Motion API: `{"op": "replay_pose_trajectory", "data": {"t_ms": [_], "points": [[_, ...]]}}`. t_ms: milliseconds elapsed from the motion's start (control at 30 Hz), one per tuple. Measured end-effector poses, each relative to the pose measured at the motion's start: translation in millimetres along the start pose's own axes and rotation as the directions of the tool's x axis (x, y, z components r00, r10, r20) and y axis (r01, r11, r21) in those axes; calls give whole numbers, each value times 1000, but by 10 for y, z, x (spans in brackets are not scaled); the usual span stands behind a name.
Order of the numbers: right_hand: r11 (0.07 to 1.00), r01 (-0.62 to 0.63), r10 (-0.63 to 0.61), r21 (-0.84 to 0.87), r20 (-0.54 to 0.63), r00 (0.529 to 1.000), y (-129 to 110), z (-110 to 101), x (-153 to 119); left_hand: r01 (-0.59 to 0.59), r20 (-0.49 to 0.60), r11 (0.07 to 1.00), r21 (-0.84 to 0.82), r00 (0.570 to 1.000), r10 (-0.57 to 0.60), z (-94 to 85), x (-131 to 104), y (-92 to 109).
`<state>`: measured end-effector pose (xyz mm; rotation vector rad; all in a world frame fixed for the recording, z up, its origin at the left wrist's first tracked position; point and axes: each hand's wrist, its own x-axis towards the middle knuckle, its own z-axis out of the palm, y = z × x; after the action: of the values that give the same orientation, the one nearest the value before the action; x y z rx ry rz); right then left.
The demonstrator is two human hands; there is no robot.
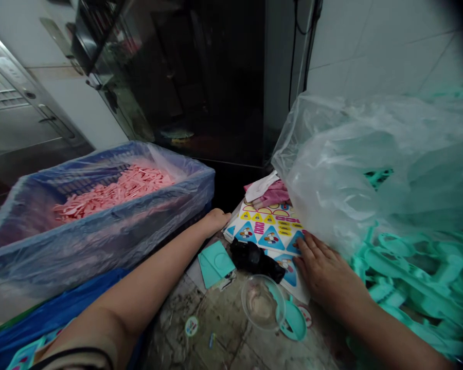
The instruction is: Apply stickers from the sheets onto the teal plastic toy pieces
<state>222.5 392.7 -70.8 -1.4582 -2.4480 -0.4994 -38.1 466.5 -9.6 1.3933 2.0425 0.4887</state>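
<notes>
A stack of printed sticker sheets (270, 226) with blue triangles and yellow and pink shapes lies on the work surface. My right hand (322, 264) rests flat on its right edge, fingers stretched out, holding nothing. At the surface's left edge, beside the sheets, is my left hand (217, 220); its fingers are mostly hidden from me. Between my arms lie a crumpled black bundle (256, 259), mint-green flat pieces (216, 262) and a clear round plastic tub (260, 308). A mint-green round part (296, 324) lies against the tub.
To the left stands a blue crate (193, 180) lined with clear plastic, holding many pink plastic pieces (119, 192). On the right, a large clear bag (343, 149) surrounds mint-green plastic parts (412, 272). White and pink cloth (270, 190) lies behind the sheets, before a dark glass tank (212, 77).
</notes>
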Motion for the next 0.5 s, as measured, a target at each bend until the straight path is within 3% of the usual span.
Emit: {"op": "replay_pose_trajectory", "data": {"t_ms": [167,500], "points": [[999,-29,29,15,10,1000,-19,-33,0,112,90,987,-118,991,-102,30,-18,132],[999,-32,32,16,37,999,-17,-78,15,163,294,928,-336,954,-61,111,18,117]]}}
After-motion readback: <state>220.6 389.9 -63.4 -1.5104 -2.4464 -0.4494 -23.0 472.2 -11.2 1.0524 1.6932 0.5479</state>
